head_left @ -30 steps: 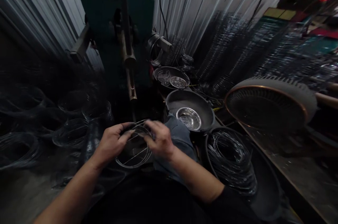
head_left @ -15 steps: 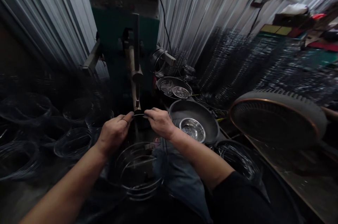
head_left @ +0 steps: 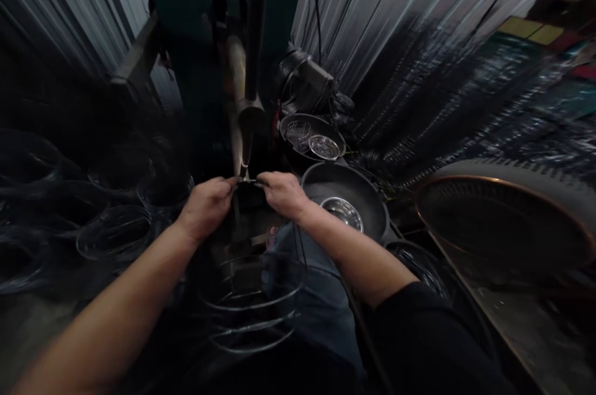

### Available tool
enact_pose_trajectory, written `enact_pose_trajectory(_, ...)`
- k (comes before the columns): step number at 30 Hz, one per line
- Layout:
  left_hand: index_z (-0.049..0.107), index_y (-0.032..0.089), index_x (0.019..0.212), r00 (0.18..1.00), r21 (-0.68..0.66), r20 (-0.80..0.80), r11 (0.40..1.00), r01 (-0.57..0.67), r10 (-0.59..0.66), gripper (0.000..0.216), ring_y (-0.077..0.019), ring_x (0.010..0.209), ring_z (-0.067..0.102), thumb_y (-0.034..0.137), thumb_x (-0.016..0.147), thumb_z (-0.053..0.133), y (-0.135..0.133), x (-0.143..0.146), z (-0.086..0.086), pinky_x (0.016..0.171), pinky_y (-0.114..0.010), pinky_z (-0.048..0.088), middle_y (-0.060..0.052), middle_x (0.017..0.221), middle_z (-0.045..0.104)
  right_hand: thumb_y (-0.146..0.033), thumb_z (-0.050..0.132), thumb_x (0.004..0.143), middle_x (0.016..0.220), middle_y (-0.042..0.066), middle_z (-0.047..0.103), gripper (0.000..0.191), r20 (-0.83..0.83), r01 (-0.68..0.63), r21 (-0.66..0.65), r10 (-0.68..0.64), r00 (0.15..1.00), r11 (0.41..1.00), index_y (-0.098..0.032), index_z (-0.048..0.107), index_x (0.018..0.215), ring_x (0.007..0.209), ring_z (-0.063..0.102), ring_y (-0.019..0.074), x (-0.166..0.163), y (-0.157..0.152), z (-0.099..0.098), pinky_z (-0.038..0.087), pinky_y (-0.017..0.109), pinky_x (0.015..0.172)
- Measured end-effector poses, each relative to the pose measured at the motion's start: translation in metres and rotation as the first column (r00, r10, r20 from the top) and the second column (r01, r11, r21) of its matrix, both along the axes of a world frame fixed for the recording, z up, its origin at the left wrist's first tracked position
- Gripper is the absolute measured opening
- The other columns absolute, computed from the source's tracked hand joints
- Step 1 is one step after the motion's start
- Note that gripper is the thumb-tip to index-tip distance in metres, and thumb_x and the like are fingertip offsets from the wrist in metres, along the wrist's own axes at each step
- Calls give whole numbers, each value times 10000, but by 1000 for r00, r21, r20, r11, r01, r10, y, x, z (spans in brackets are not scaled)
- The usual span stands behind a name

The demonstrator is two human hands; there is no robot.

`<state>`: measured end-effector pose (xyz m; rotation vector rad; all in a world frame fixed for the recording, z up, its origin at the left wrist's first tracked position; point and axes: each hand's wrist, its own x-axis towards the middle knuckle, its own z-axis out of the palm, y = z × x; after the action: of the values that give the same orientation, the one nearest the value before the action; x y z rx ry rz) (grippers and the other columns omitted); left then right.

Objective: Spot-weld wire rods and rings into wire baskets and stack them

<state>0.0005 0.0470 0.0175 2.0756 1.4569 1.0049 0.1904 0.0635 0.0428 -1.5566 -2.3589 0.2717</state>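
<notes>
My left hand and my right hand both pinch the top rim of a round wire frame and hold it under the tip of the welding machine's electrode arm. The frame's rings hang down below my hands, over my lap. Fingers of both hands are closed on the wire at the electrode tip. The green machine body rises straight ahead.
A dark pan with a small steel bowl sits right of my hands, another pan behind it. A large fan guard lies at the right. Stacks of wire frames fill the left; wire coils lie lower right.
I raised the wire frame from my lap to the electrode tip, then leaned closer. Both hands shifted from the frame's sides to pinching its top rim.
</notes>
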Motion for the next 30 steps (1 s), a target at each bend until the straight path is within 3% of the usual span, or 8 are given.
enact_pose_trajectory(6, 641, 49, 1156, 982, -61, -187, 998, 6, -17, 465, -190, 916, 579, 319, 939, 330, 5, -3, -7, 873, -310, 417, -72, 980, 655, -213, 545, 861, 854, 52, 711, 185, -192, -46, -94, 27, 981, 995, -187, 717, 924, 836, 628, 196, -3, 21, -23, 407, 268, 751)
enact_pose_trajectory(10, 668, 56, 1106, 973, -75, -231, 997, -26, 8, 395, -209, 876, 620, 284, 915, 408, 3, -6, -17, 853, -318, 459, -110, 945, 678, -235, 542, 861, 846, 53, 719, 201, -163, -70, -104, 52, 985, 992, -187, 720, 944, 804, 634, 186, -7, 20, -30, 403, 255, 712)
enact_pose_trajectory(14, 689, 88, 1046, 969, -11, -241, 999, -53, 48, 362, -225, 834, 646, 277, 875, 432, 3, -9, -18, 818, -324, 496, -129, 897, 688, -237, 513, 875, 859, 64, 724, 219, -96, -56, -69, 49, 994, 996, -185, 715, 942, 795, 637, 179, -10, 13, -19, 396, 243, 690)
enact_pose_trajectory(21, 686, 144, 999, 977, 117, -211, 993, -14, 39, 385, -202, 800, 648, 277, 857, 354, 6, -11, -7, 771, -301, 513, -102, 889, 683, -253, 493, 889, 894, 58, 719, 222, 25, -27, -36, 28, 999, 999, -199, 704, 931, 813, 628, 171, -11, 16, 6, 383, 237, 675)
enact_pose_trajectory(26, 687, 142, 955, 983, 134, -180, 991, -18, 42, 361, -196, 798, 646, 285, 867, 368, 14, -9, 3, 767, -287, 511, -106, 898, 674, -281, 498, 887, 904, 63, 719, 226, 42, -43, -24, 44, 998, 999, -189, 698, 938, 819, 630, 169, -12, 28, 16, 387, 237, 681)
enact_pose_trajectory(30, 685, 139, 1031, 974, 123, -220, 992, -32, 58, 385, -205, 810, 647, 293, 864, 374, 21, -8, 7, 784, -296, 506, -103, 891, 678, -289, 508, 875, 898, 69, 725, 228, 31, -48, -36, 49, 998, 998, -181, 701, 932, 836, 642, 177, -11, 36, 19, 401, 234, 691)
